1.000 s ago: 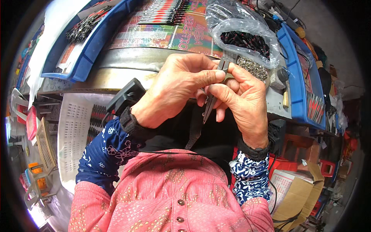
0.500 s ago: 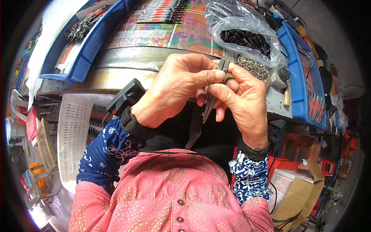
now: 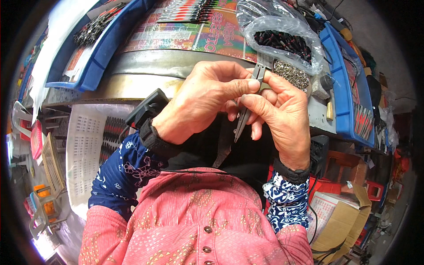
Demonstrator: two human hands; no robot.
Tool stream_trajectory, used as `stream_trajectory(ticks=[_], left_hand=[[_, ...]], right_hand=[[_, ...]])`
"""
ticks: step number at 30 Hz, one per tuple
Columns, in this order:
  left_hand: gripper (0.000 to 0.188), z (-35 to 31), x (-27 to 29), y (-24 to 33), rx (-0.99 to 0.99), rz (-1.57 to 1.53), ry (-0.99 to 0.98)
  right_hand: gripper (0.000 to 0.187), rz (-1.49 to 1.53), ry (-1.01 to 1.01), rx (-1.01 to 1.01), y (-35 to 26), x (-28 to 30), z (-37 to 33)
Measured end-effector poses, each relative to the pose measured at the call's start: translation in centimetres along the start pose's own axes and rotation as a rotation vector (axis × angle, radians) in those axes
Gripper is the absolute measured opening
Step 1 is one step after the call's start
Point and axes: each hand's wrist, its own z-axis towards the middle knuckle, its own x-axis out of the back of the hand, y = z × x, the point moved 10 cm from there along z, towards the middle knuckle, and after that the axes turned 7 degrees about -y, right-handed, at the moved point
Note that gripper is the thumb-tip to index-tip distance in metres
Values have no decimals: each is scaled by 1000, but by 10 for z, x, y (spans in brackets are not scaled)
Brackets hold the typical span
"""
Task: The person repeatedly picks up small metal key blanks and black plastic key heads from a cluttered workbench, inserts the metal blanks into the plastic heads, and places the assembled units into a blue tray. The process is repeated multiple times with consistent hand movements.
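My left hand and my right hand meet over the table's near edge, both closed on one narrow dark grey metal tool. Its upper end is forked in two, and the lower end narrows to a point beneath my fingers. My left thumb lies across the tool just under the fork, while my right thumb presses on it a little lower. Fingers cover the middle, so its exact kind is not clear. Close beyond my right fingers lies a heap of small silvery metal parts.
Pens lie in a row on a colourful printed sheet. A clear plastic bag holds black parts. Blue trays with pens flank the work surface left and right. Below left stands a white basket with pens.
Both hands and the tool have shifted very slightly to the right in the picture. The grip on the tool looks the same.
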Motion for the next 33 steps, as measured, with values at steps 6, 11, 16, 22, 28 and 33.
stream_trajectory(ticks=[6,11,16,22,28,33], left_hand=[[17,1,1,-6,19,-66,-9],[16,1,2,-8,19,-80,-4],[16,0,3,-9,13,-109,-2],[17,0,2,-9,15,-78,2],[21,-6,-8,3,29,37,-54],[17,-19,-25,2,174,95,-223]], right_hand=[[27,27,1,2,1,0,-1],[28,19,0,-6,2,0,0],[29,0,8,-27,4,1,0],[30,-12,17,-6,3,0,-2],[30,-40,19,33,-9,8,-7],[15,-63,-60,44,-19,10,-13]])
